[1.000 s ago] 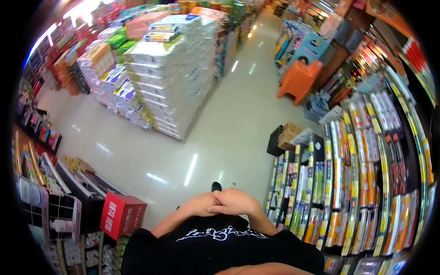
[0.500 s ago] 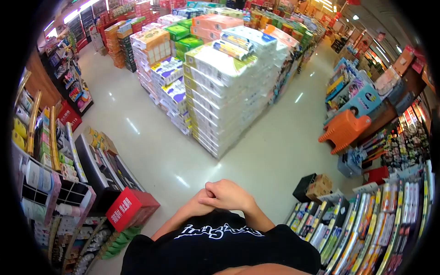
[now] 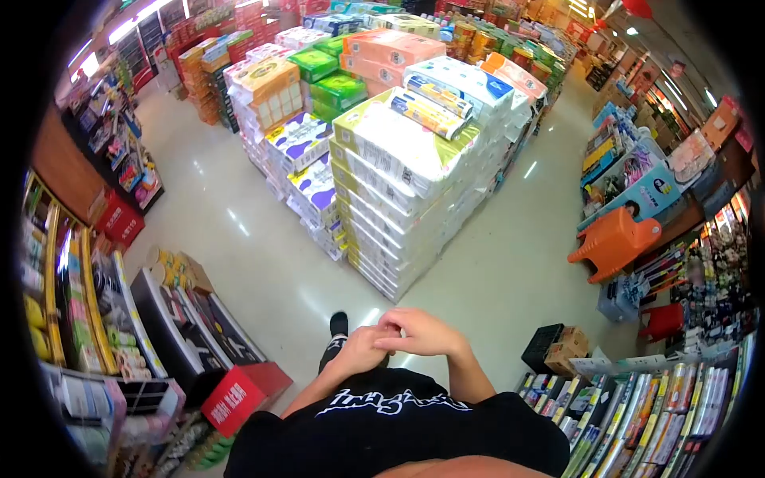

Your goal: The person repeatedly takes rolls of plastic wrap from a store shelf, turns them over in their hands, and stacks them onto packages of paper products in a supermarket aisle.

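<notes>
Head cam: L hand point(image 3: 363, 350) and R hand point(image 3: 426, 331) folded together, fingers curled, R partly over L; can't tell if anything's between. White tissue-pack stack point(image 3: 390, 207) stands just beyond, untouched. Risk: a careless step could clip its corner & topple packs. Glossy floor point(image 3: 502, 247) may be slippery. Supermkt aisle; red box point(image 3: 243, 394) at L, orange stools point(image 3: 617, 235) at R.

Left hand point(image 3: 367, 350), right hand point(image 3: 426, 331) touching, seemingly clasped.
</notes>
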